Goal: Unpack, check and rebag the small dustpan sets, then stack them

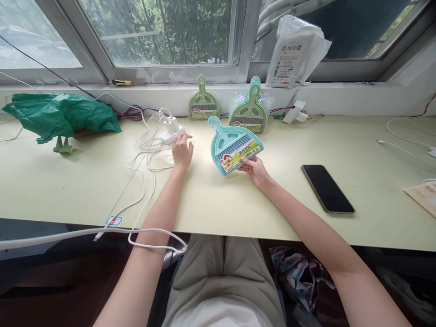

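My right hand [254, 171] grips the lower edge of a light blue mini dustpan [229, 141], fingers beneath and thumb over its colourful label. A small brush with grey-blue bristles sits inside this pan, which is tilted with its handle up and to the left. My left hand [183, 152] is over the desk beside white chargers and a power strip [171, 132], fingers apart and holding nothing. Behind the blue pan, a green dustpan [203, 103] in clear wrap leans against the wall. To its right stands a stack of wrapped dustpans [249, 109], a green one in front.
White cables [150, 168] tangle left of my left hand, one crossing my forearm. A green plastic bag [61, 116] lies at the far left. A black phone [327, 188] rests to the right. On the sill are a yellow utility knife [122, 82] and a white wrapped package [291, 56].
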Demonstrator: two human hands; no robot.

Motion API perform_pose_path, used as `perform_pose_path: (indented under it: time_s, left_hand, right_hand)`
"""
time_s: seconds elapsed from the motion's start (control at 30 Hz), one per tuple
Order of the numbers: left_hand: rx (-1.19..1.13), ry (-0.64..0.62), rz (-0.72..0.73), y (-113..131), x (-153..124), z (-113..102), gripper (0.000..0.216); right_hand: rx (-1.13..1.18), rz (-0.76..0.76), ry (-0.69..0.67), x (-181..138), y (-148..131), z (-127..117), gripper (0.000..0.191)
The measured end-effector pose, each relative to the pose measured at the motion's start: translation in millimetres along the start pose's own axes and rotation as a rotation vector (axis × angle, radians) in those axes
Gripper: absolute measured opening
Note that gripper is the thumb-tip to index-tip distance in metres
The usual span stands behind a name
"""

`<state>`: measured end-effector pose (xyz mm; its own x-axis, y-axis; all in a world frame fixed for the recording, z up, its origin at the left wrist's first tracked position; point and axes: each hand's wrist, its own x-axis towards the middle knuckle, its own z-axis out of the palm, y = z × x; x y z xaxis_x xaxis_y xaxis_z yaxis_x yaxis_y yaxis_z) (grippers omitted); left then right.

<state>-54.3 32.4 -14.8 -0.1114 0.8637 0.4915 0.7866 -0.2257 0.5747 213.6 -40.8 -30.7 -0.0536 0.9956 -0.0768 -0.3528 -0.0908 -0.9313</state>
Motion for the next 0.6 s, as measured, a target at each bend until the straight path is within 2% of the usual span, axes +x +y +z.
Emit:
perform_pose_path:
  time_s: [0.1,0.2,0.3,0.47,0.6]
  left_hand:
    - [0.296,0.01,0.016,-12,-1,-4,0.047]
    - [0.417,-0.127,0.003,-18,-1,-2,0.04]
    - [0.421,-0.252,0.045,-21,0,4,0.036]
    - [0.355,-0.245,0.248,-12,-2,10,0.042]
    - [0.339,-0.304,0.465,4,-7,12,0.041]
  right_hand:
    - [-0.015,-0.004,-0.001,0,1,0,0.016]
    - [-0.015,-0.003,-0.006,0,1,0,0.017]
    - [-0.014,-0.005,-0.014,-1,1,0,0.017]
    - [-0.016,-0.014,-0.006,0,2,0,0.017]
    - [-0.004,-0.019,-0.009,0,2,-1,0.017]
